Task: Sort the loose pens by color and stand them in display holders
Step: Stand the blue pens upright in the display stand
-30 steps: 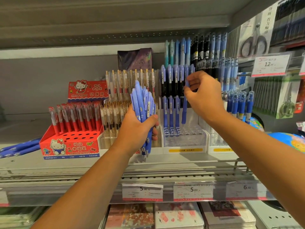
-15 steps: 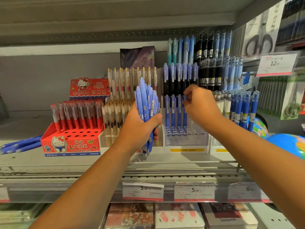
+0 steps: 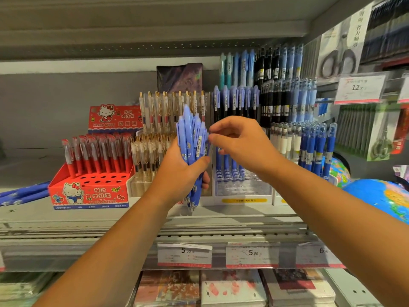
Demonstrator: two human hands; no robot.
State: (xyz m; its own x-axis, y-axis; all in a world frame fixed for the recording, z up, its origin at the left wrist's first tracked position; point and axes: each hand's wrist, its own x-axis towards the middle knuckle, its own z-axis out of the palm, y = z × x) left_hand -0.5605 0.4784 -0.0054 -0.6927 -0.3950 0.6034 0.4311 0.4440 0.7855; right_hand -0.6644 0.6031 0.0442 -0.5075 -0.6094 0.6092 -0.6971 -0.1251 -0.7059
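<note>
My left hand (image 3: 179, 173) grips a bundle of light-blue pens (image 3: 191, 138) upright in front of the shelf. My right hand (image 3: 241, 145) is just right of the bundle's top, with thumb and forefinger pinching the upper end of its rightmost pen. Behind the hands stands a clear tiered display holder (image 3: 243, 192). A short row of blue pens (image 3: 225, 162) stands in it, and its front holes hold nothing. Higher tiers carry blue and black pens (image 3: 239, 100).
A red Hello Kitty box (image 3: 88, 193) of red pens stands at the left, with clear gold-clip pens (image 3: 152, 151) beside it. Several loose blue pens (image 3: 22, 193) lie on the shelf at far left. A globe (image 3: 380, 196) and hanging scissors (image 3: 338, 63) are at the right.
My right hand has left the pen it stood in the holder's row and moved left and up to the top of the bundle. My left hand has stayed in place.
</note>
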